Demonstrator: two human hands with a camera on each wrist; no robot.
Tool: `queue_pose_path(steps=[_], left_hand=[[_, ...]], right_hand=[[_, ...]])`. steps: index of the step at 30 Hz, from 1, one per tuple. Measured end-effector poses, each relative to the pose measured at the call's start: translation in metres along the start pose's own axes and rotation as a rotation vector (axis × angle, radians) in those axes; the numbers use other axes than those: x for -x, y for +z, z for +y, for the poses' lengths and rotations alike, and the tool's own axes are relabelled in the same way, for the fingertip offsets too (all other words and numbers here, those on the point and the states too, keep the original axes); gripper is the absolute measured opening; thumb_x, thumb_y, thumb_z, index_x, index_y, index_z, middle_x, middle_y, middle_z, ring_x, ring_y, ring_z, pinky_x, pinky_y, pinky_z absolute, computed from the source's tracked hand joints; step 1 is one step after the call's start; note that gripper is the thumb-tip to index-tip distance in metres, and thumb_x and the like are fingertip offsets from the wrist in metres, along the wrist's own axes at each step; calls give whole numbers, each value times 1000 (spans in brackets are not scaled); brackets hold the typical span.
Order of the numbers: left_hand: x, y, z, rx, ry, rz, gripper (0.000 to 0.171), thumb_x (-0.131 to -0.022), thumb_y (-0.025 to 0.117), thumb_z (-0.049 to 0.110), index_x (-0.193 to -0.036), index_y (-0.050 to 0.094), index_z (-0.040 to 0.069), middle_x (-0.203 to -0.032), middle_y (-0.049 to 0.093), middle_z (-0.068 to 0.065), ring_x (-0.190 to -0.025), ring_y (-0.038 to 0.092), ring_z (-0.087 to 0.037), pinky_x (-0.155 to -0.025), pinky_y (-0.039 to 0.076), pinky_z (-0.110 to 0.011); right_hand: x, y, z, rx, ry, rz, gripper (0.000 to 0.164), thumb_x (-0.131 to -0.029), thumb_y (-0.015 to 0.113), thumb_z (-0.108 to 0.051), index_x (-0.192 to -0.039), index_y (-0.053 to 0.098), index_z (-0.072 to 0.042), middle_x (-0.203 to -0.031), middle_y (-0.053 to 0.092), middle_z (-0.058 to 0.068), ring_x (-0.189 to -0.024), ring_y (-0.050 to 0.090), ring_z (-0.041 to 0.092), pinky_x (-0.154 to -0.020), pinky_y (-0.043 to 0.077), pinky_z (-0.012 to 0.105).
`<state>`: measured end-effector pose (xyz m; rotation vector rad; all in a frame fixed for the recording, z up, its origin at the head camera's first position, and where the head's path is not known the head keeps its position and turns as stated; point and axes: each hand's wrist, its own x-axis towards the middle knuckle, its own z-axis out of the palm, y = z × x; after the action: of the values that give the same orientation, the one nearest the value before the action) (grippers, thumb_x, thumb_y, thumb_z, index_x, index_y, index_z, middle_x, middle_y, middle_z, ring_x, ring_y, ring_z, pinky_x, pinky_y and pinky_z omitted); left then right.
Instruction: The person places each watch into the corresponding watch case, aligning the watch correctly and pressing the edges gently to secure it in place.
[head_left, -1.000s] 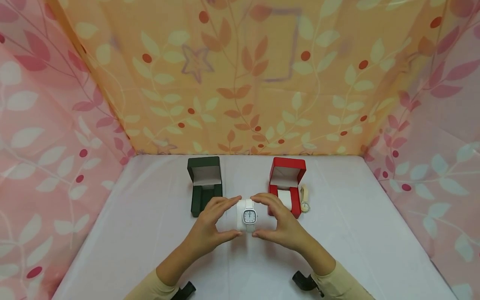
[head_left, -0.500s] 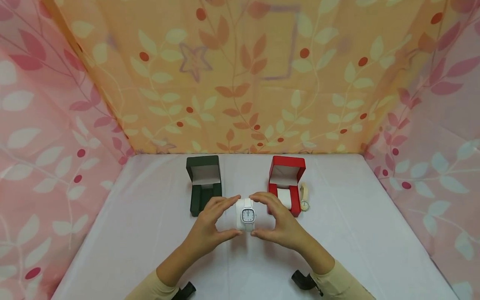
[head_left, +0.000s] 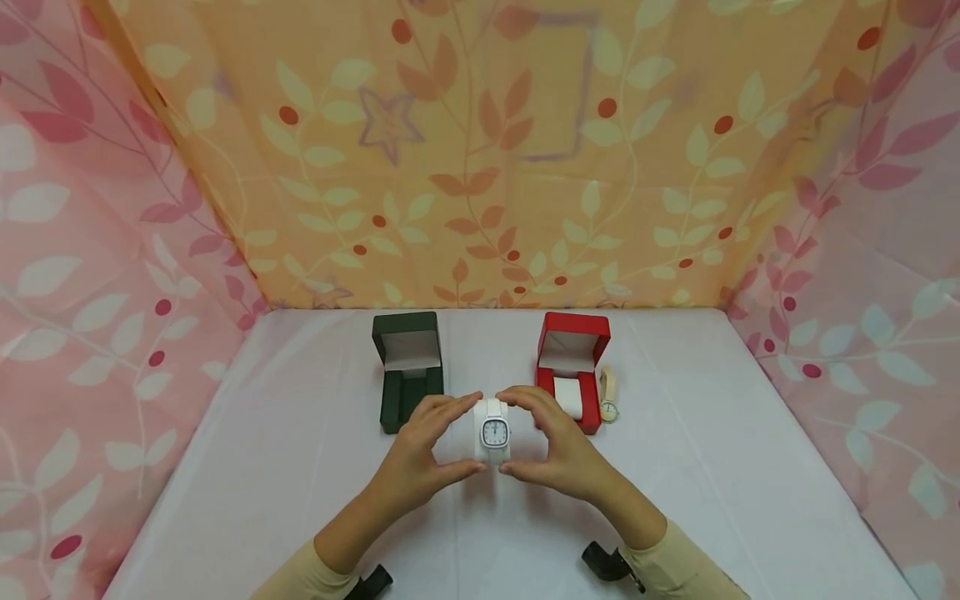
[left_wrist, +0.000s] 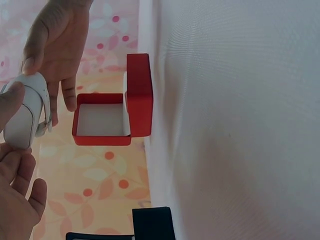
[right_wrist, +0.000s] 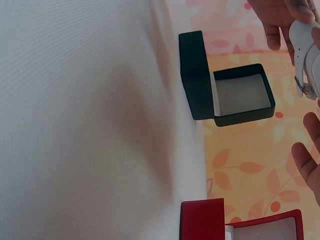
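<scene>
A white wristwatch with a squarish face is strapped round a white cushion, raised above the cloth. On its left side, my left hand pinches it, forefinger at the top and thumb at the bottom. My right hand grips the opposite side in the same way. The buckle and holed strap end show behind the cushion in the right wrist view. Beyond the hands stand a dark green watch box and a red watch box, both with lids raised.
Inside the red box sits another white cushion. A small watch with a cream strap lies against that box's right side. White cloth covers the table, with patterned curtains at the back and sides.
Both hands keep their hold on the wristwatch and cushion, which shift very slightly to the left. The boxes and the other watch stay in place.
</scene>
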<state>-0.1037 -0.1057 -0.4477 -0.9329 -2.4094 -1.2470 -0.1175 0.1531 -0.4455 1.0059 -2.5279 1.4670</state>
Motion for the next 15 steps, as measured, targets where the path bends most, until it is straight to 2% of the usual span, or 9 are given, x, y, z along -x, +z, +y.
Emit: queue_pose_path(steps=[6, 10, 15], left_hand=[[-1, 0, 1, -21, 17, 7, 90, -73, 95, 26, -151, 52, 19, -138, 58, 7, -128, 49, -13, -96, 55, -39], [-2, 1, 2, -11, 6, 5, 90, -73, 95, 26, -152, 51, 20, -138, 58, 8, -128, 48, -13, -96, 56, -41], [-1, 4, 0, 11, 2, 1, 90, -75, 94, 26, -153, 50, 23, -139, 58, 5, -128, 49, -15, -96, 55, -39]], right_hand=[[0, -2, 0, 23, 5, 8, 84, -78, 92, -29, -148, 48, -28, -149, 47, -6, -136, 44, 15, -95, 51, 47], [-1, -2, 0, 19, 13, 3, 84, -77, 92, -27, -148, 48, -29, -149, 47, -7, -136, 44, 15, -95, 50, 48], [0, -2, 1, 14, 15, -5, 82, -78, 91, -33, -148, 49, -26, -149, 48, -7, -135, 45, 14, -95, 50, 51]])
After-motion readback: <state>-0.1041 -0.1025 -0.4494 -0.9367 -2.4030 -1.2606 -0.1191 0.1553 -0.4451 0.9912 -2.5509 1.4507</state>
